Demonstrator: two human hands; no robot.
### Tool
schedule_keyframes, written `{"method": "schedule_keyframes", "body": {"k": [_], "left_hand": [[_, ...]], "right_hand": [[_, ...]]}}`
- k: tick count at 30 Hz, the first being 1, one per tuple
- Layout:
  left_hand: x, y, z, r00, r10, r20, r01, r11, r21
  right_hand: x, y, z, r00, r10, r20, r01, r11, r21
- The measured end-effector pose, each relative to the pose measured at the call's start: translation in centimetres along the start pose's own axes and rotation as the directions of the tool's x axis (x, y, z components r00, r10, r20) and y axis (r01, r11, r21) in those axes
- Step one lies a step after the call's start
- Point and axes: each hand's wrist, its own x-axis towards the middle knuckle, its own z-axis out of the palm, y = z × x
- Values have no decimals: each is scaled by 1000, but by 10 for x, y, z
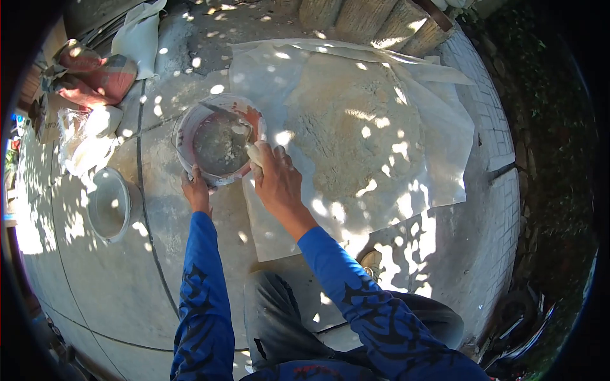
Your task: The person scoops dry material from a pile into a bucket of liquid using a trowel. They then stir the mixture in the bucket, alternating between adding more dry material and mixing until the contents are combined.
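Observation:
A round bucket [188,141] with a whitish, mortar-smeared rim and reddish patches inside stands tilted in front of me. Grey wet-looking mix [219,147] lies in its bottom. My left hand [197,188] grips the bucket's near left edge, thumb up against the wall. My right hand [277,180] is closed around the pale handle of what looks like a trowel [255,154], at the bucket's right rim. Its metal part reaches into the bucket and is only partly visible.
Right of the bucket, a translucent plastic sheet [279,235] bears a spread of grey powdery material [362,127]. A second bucket [131,206] stands at left. Beyond are a red sack [101,79], a white sack [138,41] and plastic bags [86,136]. Log-like posts [362,19] stand behind the sheet.

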Motion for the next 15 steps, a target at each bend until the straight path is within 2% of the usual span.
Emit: {"method": "schedule_keyframes", "body": {"k": [1, 2, 4, 6, 8, 12, 13, 15], "left_hand": [[-7, -2, 4, 1000, -3, 16, 3, 1000, 4], [-14, -5, 9, 1000, -14, -22, 13, 1000, -19], [-30, -4, 19, 993, -41, -107, 34, 997, -68], [-36, -12, 25, 992, -57, -117, 48, 995, -84], [-41, -16, 28, 989, -72, -131, 59, 993, -100], [-46, -13, 29, 989, -98, -114, 83, 988, -129], [-46, -13, 28, 989, -111, -103, 96, 986, -134], [-42, -17, 25, 992, -101, -80, 89, 987, -134]], "right_hand": [[-8, 6, -10, 996, 48, -75, -44, 997, 56], [-16, 19, -18, 995, 57, -80, -53, 997, 49], [-35, 54, -33, 951, 241, -193, -195, 953, 230], [-56, 89, -59, 848, 515, -124, -461, 833, 307], [-79, 140, -75, 725, 677, -123, -622, 721, 303], [-140, 276, -79, 551, 775, -309, -729, 628, 274], [-156, 307, -78, 552, 775, -309, -730, 628, 270], [-175, 342, -78, 458, 827, -327, -808, 540, 235]]}}
